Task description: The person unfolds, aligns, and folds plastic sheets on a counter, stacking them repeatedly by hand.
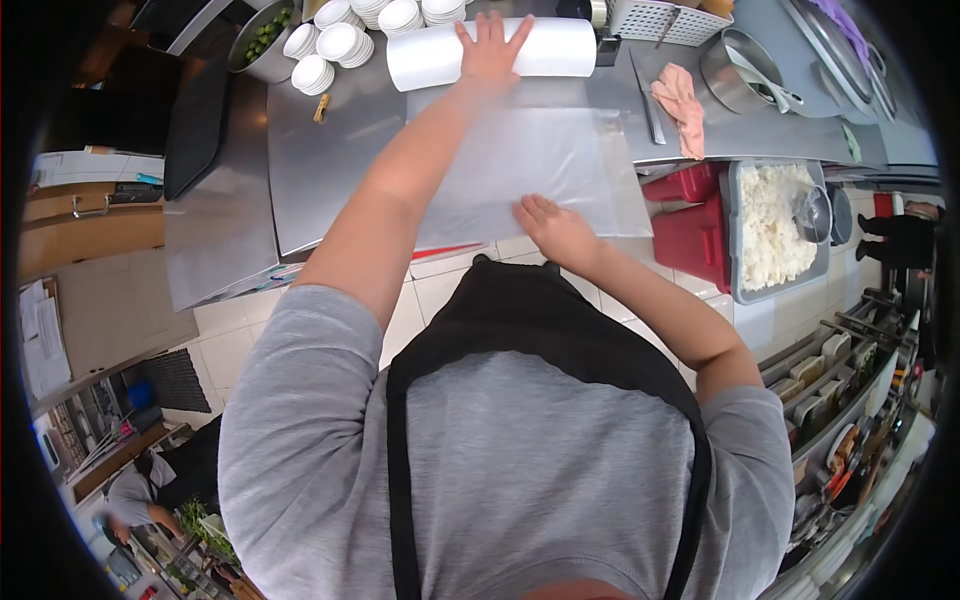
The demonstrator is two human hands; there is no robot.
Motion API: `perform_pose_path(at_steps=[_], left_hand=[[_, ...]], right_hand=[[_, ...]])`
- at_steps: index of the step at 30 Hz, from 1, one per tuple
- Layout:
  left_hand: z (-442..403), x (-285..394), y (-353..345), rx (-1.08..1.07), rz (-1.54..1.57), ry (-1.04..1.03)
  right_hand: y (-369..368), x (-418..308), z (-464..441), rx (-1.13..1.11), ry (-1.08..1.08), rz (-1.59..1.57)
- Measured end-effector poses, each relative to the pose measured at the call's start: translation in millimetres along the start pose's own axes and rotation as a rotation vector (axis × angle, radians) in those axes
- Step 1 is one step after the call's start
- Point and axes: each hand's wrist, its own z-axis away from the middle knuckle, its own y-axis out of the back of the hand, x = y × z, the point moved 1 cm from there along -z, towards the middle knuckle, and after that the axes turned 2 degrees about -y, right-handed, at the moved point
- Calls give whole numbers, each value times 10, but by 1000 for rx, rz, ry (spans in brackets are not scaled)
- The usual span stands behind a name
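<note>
A large white roll of clear plastic lies across the back of the steel counter. My left hand rests on top of the roll with its fingers spread. From the roll, a clear plastic sheet stretches over the counter to its front edge. My right hand lies flat on the sheet near that edge, fingers stretched out and close together. Neither hand is closed round anything.
Stacked white cups and a pot of green items stand at the back left. To the right are a knife, a pink cloth, a metal pot and a tub of white food. Another person is at the lower left.
</note>
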Motion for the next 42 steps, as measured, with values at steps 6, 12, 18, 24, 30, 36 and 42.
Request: perform_pose_path(at_steps=[6, 12, 18, 24, 30, 36, 42], left_hand=[[-45, -285, 424, -460, 100, 149], [-159, -751, 479, -759, 46, 189], [-235, -1078, 180, -736, 226, 200], [-109, -1018, 171, -620, 142, 155], [77, -887, 216, -467, 65, 141], [305, -583, -82, -50, -23, -49], [97, -471, 27, -65, -94, 3]], right_hand=[[457, -209, 417, -218, 46, -118], [1220, -383, 300, -502, 88, -376], [783, 472, -707, -328, -84, -1], [180, 1053, -1556, 16, -142, -54], [-145, 756, -1136, -65, -63, 68], [-329, 130, -250, -45, 132, 497], [-179, -73, -140, 22, 46, 211]])
